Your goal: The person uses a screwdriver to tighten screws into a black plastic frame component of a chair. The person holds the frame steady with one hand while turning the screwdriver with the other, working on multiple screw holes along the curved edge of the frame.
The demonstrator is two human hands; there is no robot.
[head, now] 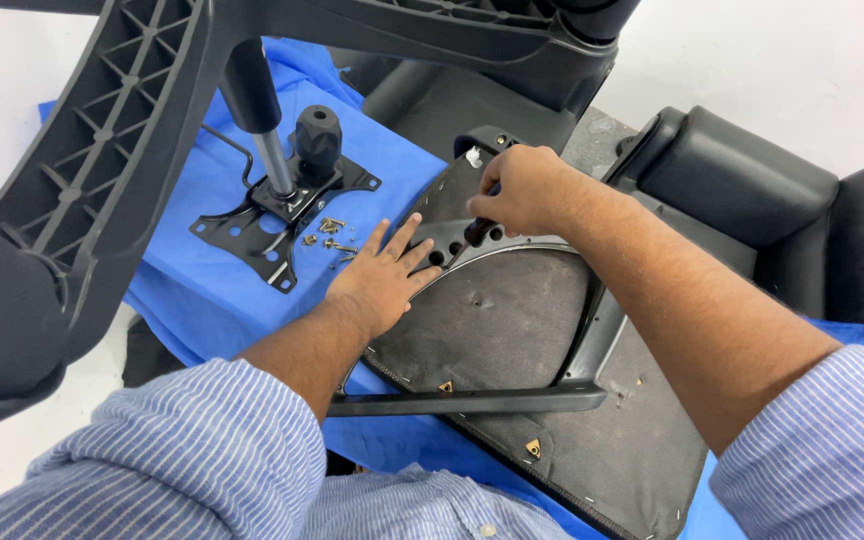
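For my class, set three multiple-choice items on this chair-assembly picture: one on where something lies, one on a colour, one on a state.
1. Where do the loose screws lie?
A. on the blue cloth beside the metal plate
B. on the seat underside
C. in the left hand

2. What colour is the cloth?
A. red
B. blue
C. green

3. How is the right hand?
A. flat and open
B. out of view
C. closed around a dark tool handle

Answers: 1 A, the screws sit on cloth next to the plate; 2 B, it is plainly blue; 3 C, the fingers wrap the handle, while the left hand lies flat.
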